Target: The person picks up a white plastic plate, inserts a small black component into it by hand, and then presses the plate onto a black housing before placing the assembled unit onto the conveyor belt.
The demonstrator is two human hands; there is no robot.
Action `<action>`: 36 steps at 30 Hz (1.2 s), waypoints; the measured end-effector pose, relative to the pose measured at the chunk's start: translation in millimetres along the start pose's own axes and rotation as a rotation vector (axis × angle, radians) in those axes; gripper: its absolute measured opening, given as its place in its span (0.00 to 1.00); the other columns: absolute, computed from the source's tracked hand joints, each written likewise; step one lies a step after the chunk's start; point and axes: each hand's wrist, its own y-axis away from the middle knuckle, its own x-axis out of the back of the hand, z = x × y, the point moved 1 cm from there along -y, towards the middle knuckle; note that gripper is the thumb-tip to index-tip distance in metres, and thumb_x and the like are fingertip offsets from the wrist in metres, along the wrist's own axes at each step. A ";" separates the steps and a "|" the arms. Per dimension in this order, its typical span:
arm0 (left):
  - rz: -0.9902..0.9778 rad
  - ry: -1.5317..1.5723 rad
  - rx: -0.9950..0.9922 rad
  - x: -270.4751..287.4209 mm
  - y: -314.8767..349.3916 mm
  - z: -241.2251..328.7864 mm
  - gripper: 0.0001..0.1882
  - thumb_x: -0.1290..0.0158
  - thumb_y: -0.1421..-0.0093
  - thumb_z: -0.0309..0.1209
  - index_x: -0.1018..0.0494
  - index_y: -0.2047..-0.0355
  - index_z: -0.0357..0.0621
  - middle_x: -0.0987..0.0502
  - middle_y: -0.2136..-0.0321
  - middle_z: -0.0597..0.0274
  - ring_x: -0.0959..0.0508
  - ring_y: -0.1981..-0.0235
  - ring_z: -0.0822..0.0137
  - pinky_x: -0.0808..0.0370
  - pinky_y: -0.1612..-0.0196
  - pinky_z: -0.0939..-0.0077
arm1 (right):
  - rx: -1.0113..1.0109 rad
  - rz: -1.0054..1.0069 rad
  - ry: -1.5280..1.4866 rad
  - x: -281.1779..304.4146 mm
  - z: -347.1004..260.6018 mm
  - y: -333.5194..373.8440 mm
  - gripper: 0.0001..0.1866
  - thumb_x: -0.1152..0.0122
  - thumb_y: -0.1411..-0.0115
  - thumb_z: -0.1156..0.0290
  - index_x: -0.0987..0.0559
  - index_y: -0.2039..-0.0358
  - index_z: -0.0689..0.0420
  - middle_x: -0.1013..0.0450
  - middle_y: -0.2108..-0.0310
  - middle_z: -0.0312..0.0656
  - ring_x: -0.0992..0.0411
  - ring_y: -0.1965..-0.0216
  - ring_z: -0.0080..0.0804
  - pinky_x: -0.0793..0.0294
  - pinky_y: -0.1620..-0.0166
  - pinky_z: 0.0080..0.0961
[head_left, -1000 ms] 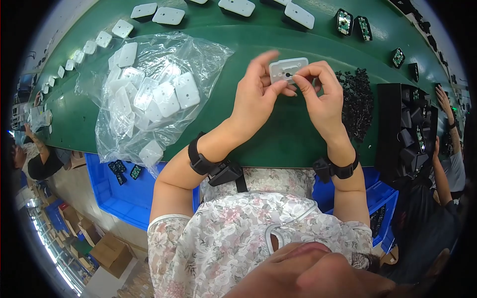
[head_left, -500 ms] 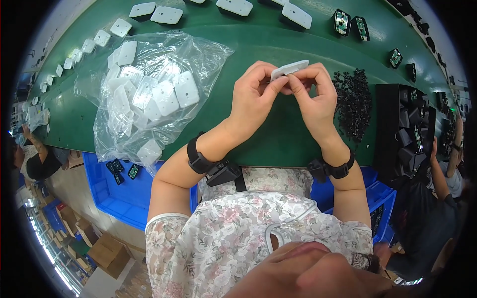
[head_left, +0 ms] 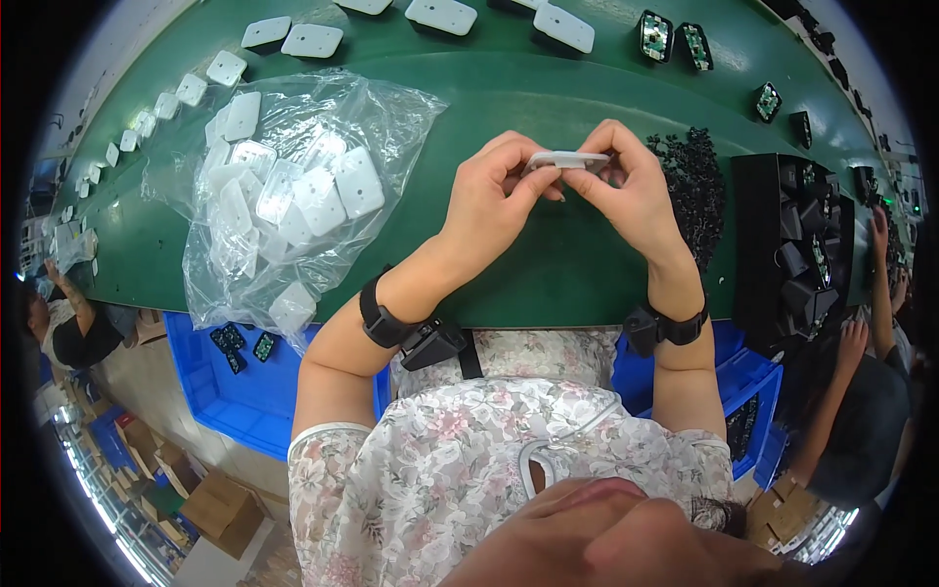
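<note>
Between my two hands, above the green table, is a white plastic cover [head_left: 567,158], tilted so that mostly its edge shows. My left hand [head_left: 497,191] pinches its left end, thumb in front and fingers behind. My right hand [head_left: 631,186] grips the right end the same way, thumb tip near the middle. Whatever the fingers may hold behind the cover is hidden. To the left lies a clear plastic bag [head_left: 391,108] with several white covers [head_left: 318,201] in it. A pile of small black parts [head_left: 693,191] lies just right of my right hand.
Black housings with white covers [head_left: 440,16] line the far side. Others with bare green circuit boards [head_left: 655,37] stand at the far right. A black box [head_left: 758,249] of dark housings sits right. Blue bins [head_left: 230,396] stand below the table edge. Other people [head_left: 861,411] work at both sides.
The cover has turned from slanted to nearly level, showing more of its edge. My right hand has shifted slightly right. The view has moved a little, and a person at the right has moved an arm.
</note>
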 end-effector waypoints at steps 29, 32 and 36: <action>0.046 -1.451 -0.286 7.7 -6.1 1.7 0.30 0.38 0.51 0.34 0.36 0.52 0.30 0.31 0.62 0.49 0.31 0.61 0.48 0.31 0.59 0.61 | 0.058 0.355 0.125 53.6 54.5 -88.0 0.27 0.36 0.57 0.71 0.32 0.55 0.61 0.31 0.59 0.46 0.31 0.57 0.35 0.30 0.53 0.28; -0.020 -1.417 -0.343 6.0 -6.4 -2.3 0.30 0.38 0.52 0.29 0.36 0.51 0.31 0.31 0.61 0.49 0.31 0.61 0.49 0.32 0.58 0.61 | 0.059 0.319 0.212 43.4 51.3 -56.0 0.25 0.38 0.55 0.71 0.31 0.54 0.57 0.31 0.59 0.45 0.32 0.55 0.38 0.32 0.50 0.30; -0.164 -1.269 -0.488 13.0 -9.8 -5.2 0.30 0.42 0.52 0.21 0.37 0.46 0.37 0.29 0.56 0.50 0.31 0.55 0.49 0.32 0.53 0.62 | 0.166 0.286 0.523 44.2 55.4 -48.2 0.20 0.38 0.52 0.71 0.27 0.57 0.57 0.28 0.60 0.42 0.32 0.53 0.42 0.31 0.50 0.33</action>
